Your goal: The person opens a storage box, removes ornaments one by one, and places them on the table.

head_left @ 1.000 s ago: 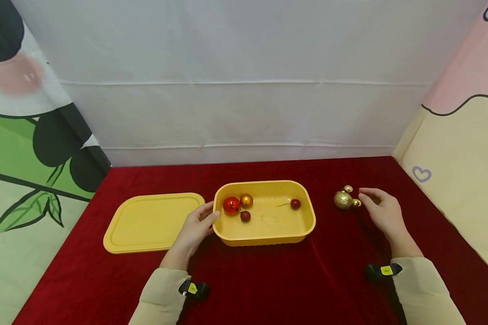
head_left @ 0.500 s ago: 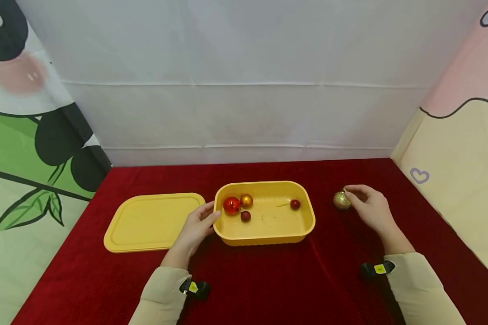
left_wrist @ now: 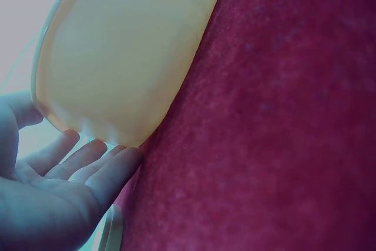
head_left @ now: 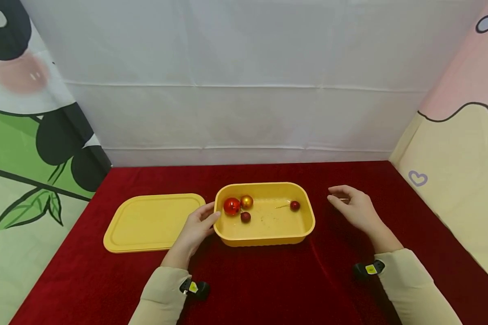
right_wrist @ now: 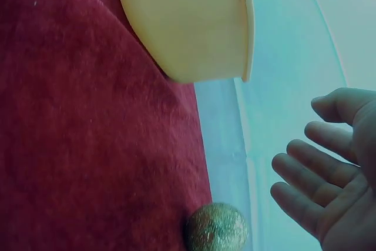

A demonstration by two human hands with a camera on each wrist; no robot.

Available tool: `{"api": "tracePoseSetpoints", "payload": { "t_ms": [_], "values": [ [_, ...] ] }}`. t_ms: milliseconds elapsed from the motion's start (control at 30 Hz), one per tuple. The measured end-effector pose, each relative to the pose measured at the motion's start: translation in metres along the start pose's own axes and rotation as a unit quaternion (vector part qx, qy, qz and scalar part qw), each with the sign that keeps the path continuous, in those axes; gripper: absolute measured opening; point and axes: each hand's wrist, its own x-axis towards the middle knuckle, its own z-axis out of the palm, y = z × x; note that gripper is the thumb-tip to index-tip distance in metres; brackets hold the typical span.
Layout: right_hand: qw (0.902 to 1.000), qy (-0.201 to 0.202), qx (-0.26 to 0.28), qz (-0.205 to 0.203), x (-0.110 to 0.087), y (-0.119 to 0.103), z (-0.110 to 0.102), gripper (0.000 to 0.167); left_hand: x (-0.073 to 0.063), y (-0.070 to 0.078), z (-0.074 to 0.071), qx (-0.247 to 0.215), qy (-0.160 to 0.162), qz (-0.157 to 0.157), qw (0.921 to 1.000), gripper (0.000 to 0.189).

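Note:
My left hand [head_left: 196, 225] touches the left end of a yellow plastic box [head_left: 264, 242]. In the left wrist view its fingers [left_wrist: 117, 171] rest fairly straight against the outer wall, thumb by the rim. Inside the box lie a shiny red ball [head_left: 232, 206], a gold ball [head_left: 246, 201] and two small dark red balls, one [head_left: 295, 205] with a gold string. My right hand [head_left: 355, 210] hovers right of the box, fingers extended and apart. A glittery gold ball [right_wrist: 217, 227] sits on the cloth below it; in the head view that hand hides it.
A flat yellow lid [head_left: 154, 221] lies left of the box, close to my left forearm. Dark red cloth [head_left: 268, 289] covers the table. A white wall sheet [head_left: 248, 117] stands behind, with printed panels at both sides.
My right hand has moved left, passing over the glittery gold ball and two smaller gold balls, which it now hides in the head view. The left hand and box have stayed put.

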Motion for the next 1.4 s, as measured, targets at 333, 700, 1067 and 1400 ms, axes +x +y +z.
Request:
{"api": "tracePoseSetpoints", "payload": {
  "t_ms": [333, 700, 1067, 1400],
  "values": [
    [0.9989, -0.027, -0.017, -0.035, 0.004, -0.013, 0.009, 0.033, 0.002, -0.002, 0.000, -0.006, -0.001, 0.002, 1.0000, 0.049],
    [0.9959, -0.054, -0.045, -0.057, 0.009, -0.027, 0.016, 0.033, 0.002, -0.003, 0.000, 0.009, 0.002, 0.001, 1.0000, 0.049],
    [0.9875, -0.068, -0.094, -0.107, 0.012, -0.041, 0.023, 0.032, 0.001, -0.002, 0.000, 0.008, 0.001, 0.003, 1.0000, 0.049],
    [0.9743, -0.089, -0.128, -0.162, 0.016, -0.053, 0.031, 0.033, 0.000, -0.001, -0.001, 0.004, -0.005, 0.008, 0.9999, 0.050]
  ]
}}
